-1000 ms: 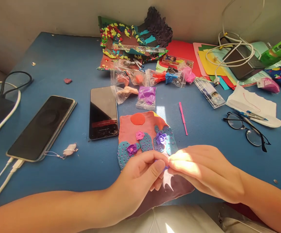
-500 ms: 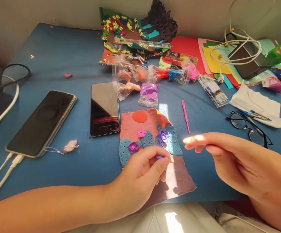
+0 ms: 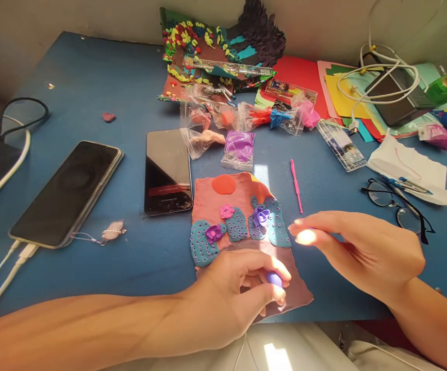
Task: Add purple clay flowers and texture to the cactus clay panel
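Note:
My left hand [image 3: 242,288] pinches a small lump of violet clay [image 3: 274,279] between thumb and fingers, over the lower part of a clay picture [image 3: 285,268]. That picture has a pink sky, an orange-red sun [image 3: 224,184], teal dotted cactus shapes [image 3: 203,246] and purple and pink flowers [image 3: 261,216]. To the right of it, my right hand [image 3: 362,252] hovers with thumb and fingertips pressed together; whatever lies between them is too small or hidden to make out. A pink modelling tool [image 3: 296,185] lies on the table beyond my right fingertips.
Two phones [image 3: 168,170] [image 3: 66,193] lie on the left, one with cables plugged in. Bagged clay [image 3: 239,148], a second clay picture [image 3: 208,51] and coloured paper [image 3: 298,72] fill the back. Eyeglasses [image 3: 409,216] and a white cloth-like sheet [image 3: 412,159] lie at right.
My left hand has turned and shifted slightly right and down, so the violet clay shows more. My right hand has rotated, its thumb coming up against the fingertips.

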The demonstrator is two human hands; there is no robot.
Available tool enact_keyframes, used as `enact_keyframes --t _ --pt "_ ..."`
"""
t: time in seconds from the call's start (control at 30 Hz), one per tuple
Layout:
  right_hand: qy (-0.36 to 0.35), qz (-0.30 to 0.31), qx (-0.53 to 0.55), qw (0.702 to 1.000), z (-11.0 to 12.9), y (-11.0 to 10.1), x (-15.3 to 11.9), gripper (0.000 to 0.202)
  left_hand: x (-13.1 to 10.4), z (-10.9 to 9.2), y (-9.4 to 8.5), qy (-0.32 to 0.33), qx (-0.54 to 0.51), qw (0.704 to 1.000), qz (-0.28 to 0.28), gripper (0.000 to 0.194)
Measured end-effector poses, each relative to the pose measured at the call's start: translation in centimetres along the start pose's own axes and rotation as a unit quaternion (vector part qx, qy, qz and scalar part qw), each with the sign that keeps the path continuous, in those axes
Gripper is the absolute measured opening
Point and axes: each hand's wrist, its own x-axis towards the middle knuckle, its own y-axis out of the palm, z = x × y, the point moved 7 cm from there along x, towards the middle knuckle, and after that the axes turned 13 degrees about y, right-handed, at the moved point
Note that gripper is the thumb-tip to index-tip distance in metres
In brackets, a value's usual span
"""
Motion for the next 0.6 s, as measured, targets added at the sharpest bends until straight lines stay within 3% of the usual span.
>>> enact_keyframes --t 0.1,0.2,0.37,0.6 --pt "-0.036 0.014 0.039 0.999 0.1 0.4 -0.1 0.023 0.0 -0.3 0.1 -0.012 0.003 1.0 0.007 0.009" --pt "-0.03 0.038 0.083 0.995 -0.3 1.0 -0.1 0.015 0.1 -0.9 -0.2 0.01 0.058 0.998 0.011 0.01" --pt "-0.036 0.056 0.026 0.997 -0.4 1.7 -0.2 0.021 0.0 -0.7 0.0 0.03 0.081 0.996 0.033 0.014" --pt "-0.074 0.082 0.058 0.992 0.0 2.5 0.1 0.01 0.0 -0.4 -0.2 0.06 0.093 0.994 0.015 0.015"
